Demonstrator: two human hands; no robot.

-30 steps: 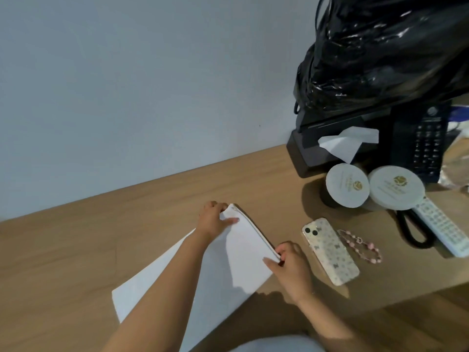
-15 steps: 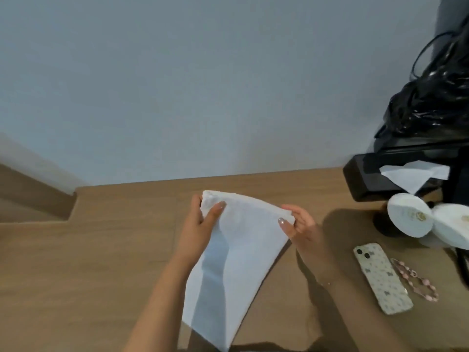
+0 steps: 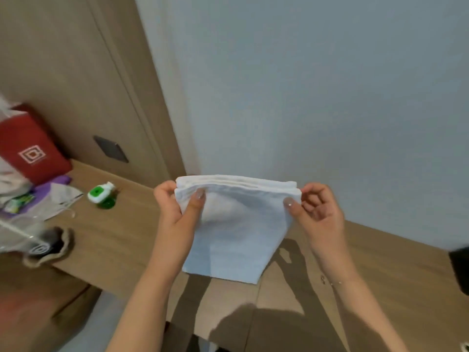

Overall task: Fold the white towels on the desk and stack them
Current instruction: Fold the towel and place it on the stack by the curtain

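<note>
At the far left a red bag (image 3: 30,146) is stood against the wood panel, with a purple packet (image 3: 48,188) and a green-and-white bottle (image 3: 100,193) laid on the desk (image 3: 114,240) beside it. A dark plate (image 3: 111,149) is set in the panel above them. Further right, a folded white towel (image 3: 233,229) is held up above the desk, in front of the pale wall (image 3: 317,97). Its upper left corner is pinched by the left hand (image 3: 175,212), thumb on the near face and fingers curled behind. Its upper right corner is pinched by the right hand (image 3: 317,212) in the same way, thumb in front. The layered top edge is stretched level between the two grips, and the rest is hung below them, its lower edge seen just above the desk. A thin bracelet (image 3: 332,283) is worn on the right wrist. A dark object is cut off at the right edge.
</note>
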